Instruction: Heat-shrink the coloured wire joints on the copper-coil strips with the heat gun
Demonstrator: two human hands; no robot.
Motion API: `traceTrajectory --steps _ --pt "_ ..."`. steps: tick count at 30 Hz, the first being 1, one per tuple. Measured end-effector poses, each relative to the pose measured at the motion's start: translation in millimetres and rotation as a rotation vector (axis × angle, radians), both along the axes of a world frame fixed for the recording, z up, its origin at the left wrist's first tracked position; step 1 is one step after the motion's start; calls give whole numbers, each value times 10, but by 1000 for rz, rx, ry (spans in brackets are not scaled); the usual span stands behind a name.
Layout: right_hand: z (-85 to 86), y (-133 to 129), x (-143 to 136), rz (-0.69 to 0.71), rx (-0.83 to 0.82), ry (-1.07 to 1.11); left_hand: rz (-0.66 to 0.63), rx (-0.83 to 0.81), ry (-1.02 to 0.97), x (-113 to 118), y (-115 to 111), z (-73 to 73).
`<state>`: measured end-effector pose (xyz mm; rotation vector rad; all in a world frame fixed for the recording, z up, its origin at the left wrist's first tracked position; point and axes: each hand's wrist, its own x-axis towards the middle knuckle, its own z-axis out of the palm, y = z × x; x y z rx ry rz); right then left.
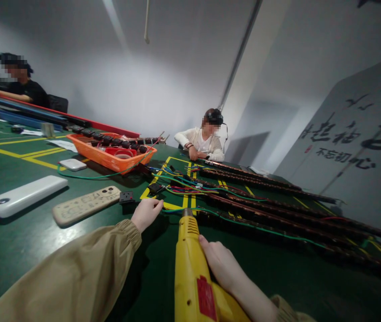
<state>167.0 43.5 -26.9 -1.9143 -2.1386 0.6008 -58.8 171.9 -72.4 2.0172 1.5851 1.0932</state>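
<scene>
My right hand [222,259] is wrapped around a yellow heat gun [188,264], whose metal nozzle points away from me toward the wires. Just left of the nozzle, my left hand [146,215] is closed in a pinch on a wire [177,209]; the exact grip is partly hidden by the fingers. A black connector [126,197] sticks out on the left side of that hand. From the pinch, green wire runs right along the nearest of several long dark wire bundles [244,219]. Coloured wire ends [177,179] lie loose beyond the nozzle.
An orange basket [99,154] of black parts stands ahead left. Nearer lie a phone in a beige case [86,205], a long white device [24,195] and a small white box [72,164]. Co-workers sit across the table [202,141] and far left [36,91].
</scene>
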Motion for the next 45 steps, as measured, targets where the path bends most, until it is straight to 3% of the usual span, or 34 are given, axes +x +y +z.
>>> traceTrajectory --steps 10,18,26,34,45 --pt "-13 48 -513 138 63 -65 37 -9 -52 -33 43 -10" --pt "2 46 -584 182 66 -50 45 -36 -40 -72 47 7" --pt "-54 52 -352 188 61 -62 30 -27 -65 -85 59 -11" --pt "13 -3 1 22 18 17 37 -43 -49 -88 65 -21" --pt "-29 -80 407 -44 41 84 18 -84 -42 -106 76 -47"
